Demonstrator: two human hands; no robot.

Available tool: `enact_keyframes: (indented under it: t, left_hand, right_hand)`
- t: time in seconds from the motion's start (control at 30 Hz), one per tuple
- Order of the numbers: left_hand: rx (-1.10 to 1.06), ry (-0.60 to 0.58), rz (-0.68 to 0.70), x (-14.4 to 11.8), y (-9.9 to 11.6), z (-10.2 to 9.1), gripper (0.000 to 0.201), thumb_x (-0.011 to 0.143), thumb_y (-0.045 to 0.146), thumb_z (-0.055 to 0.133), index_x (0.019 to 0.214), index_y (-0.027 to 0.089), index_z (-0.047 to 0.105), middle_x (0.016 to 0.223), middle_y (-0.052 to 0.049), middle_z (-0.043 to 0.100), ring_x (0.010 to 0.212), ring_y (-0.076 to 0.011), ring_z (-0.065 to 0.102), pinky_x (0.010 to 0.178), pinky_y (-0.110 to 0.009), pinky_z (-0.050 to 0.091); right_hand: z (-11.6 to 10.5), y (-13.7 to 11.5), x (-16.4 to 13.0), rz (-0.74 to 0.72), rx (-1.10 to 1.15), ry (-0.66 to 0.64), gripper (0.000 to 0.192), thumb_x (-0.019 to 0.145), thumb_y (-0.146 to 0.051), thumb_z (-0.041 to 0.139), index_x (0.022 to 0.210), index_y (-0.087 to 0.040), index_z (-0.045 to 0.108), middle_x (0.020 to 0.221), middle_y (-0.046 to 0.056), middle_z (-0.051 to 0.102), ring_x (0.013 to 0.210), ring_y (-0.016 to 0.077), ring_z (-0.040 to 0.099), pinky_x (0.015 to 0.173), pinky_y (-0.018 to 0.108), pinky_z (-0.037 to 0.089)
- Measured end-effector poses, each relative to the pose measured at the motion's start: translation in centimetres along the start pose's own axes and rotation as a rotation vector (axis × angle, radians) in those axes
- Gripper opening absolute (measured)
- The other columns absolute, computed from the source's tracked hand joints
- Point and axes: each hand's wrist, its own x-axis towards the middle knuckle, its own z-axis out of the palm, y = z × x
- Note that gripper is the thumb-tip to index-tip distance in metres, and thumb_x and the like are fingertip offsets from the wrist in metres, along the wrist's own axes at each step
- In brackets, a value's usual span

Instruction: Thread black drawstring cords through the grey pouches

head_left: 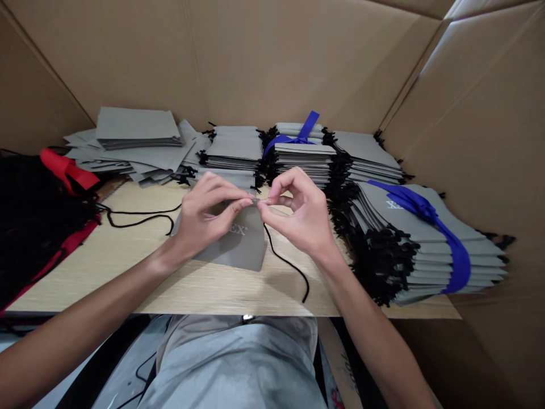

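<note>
Nearest the camera, a grey garment over the lap is seen below the front edge of the pale wood-grain table [128, 272]

Both forearms are extended over the table. The left hand [204, 218] is closed in a pinch, thumb and forefinger gripping the top edge of a flat grey fabric drawstring pouch [242, 247] with pale lettering on its face. The right hand [300, 216] is likewise pinched at the same top edge, fingertips of both hands meeting there; what exactly is held between the right fingertips is too small to tell. The pouch is held tilted above the table near its middle, lower corner close to the surface

A thin black cord [287, 262] is seen running from the pouch mouth down across the table toward the front edge. A second black cord [136, 218] lies looped on the table left of the left hand

At the left, a heap of black fabric with red straps [38, 216] is noted. At the right, a fanned bundle of grey pouches tied with a blue ribbon [434, 244] rests on the table, black cord ends showing along its side

Farther back, stacks of grey pouches [236, 153] are ranged in a row, one stack bound with a blue ribbon [298, 136], loose grey pieces [136, 128] piled at the far left

Brown cardboard walls [272, 57] enclose the table behind and at the right
</note>
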Motion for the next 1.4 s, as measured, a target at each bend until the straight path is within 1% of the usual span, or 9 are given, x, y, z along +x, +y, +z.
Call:
enact_keyframes:
  t: [0.13,0.27,0.5,0.73,1.03,1.23,1.4]
  left_hand:
    - [-0.022,0.001,0.004,0.0,0.0,0.0,0.008,0.1,0.026,0.079,0.096,0.03,0.085,0.089,-0.001,0.083,0.078,-0.0212,0.07,0.081,-0.042,0.055]
    - [-0.046,-0.008,0.009,0.0,-0.2,-0.1,0.007,0.099,0.024,0.08,0.098,0.028,0.085,0.09,-0.001,0.082,0.079,-0.0208,0.07,0.081,-0.041,0.055]
    - [-0.048,-0.023,-0.027,0.0,-0.2,-0.2,0.007,0.099,0.028,0.079,0.095,0.029,0.085,0.087,-0.001,0.08,0.081,-0.0209,0.07,0.08,-0.04,0.056]
    - [-0.081,-0.007,-0.002,0.1,-0.3,0.0,0.007,0.098,0.027,0.081,0.095,0.029,0.086,0.085,0.0,0.079,0.077,-0.0192,0.069,0.077,-0.039,0.055]
    - [-0.093,-0.026,-0.003,0.0,-0.4,-0.1,0.006,0.098,0.031,0.081,0.095,0.031,0.086,0.087,-0.001,0.08,0.078,-0.0201,0.07,0.079,-0.04,0.056]
    - [-0.067,-0.066,-0.053,0.0,-0.5,-0.3,0.008,0.1,0.034,0.079,0.1,0.031,0.087,0.091,-0.003,0.083,0.083,-0.0213,0.072,0.085,-0.042,0.056]
    - [-0.062,-0.077,-0.054,0.1,-0.7,-0.5,0.01,0.101,0.035,0.079,0.101,0.03,0.087,0.09,-0.003,0.083,0.082,-0.0209,0.072,0.085,-0.04,0.055]
  right_hand:
    - [-0.1,0.1,-0.1,0.018,0.012,-0.005,0.024,0.084,-0.025,0.083,0.088,-0.025,0.059,0.096,0.0,0.056,0.087,0.0154,0.06,0.08,0.03,0.066]
    - [-0.1,0.3,-0.1,-0.005,0.027,-0.004,0.024,0.086,-0.026,0.082,0.088,-0.025,0.059,0.096,0.0,0.056,0.086,0.0153,0.06,0.08,0.031,0.066]
    - [0.0,0.6,-0.1,-0.006,0.01,-0.014,0.024,0.089,-0.031,0.082,0.089,-0.025,0.058,0.097,0.001,0.058,0.086,0.0163,0.061,0.08,0.032,0.065]
    - [0.2,0.6,-0.2,0.019,0.036,-0.019,0.024,0.087,-0.029,0.083,0.092,-0.025,0.059,0.097,0.001,0.059,0.088,0.0166,0.062,0.083,0.033,0.065]
    - [0.0,0.2,-0.1,0.047,0.035,-0.015,0.025,0.083,-0.027,0.084,0.092,-0.025,0.06,0.099,0.001,0.06,0.085,0.0155,0.061,0.08,0.032,0.065]
    - [-0.1,-0.4,0.1,0.08,0.037,-0.017,0.026,0.082,-0.028,0.083,0.091,-0.025,0.058,0.097,0.0,0.06,0.086,0.0154,0.061,0.08,0.032,0.065]
    - [-0.1,-0.4,0.2,0.067,0.077,-0.015,0.026,0.081,-0.027,0.082,0.091,-0.024,0.058,0.097,0.0,0.059,0.085,0.0143,0.06,0.079,0.031,0.064]
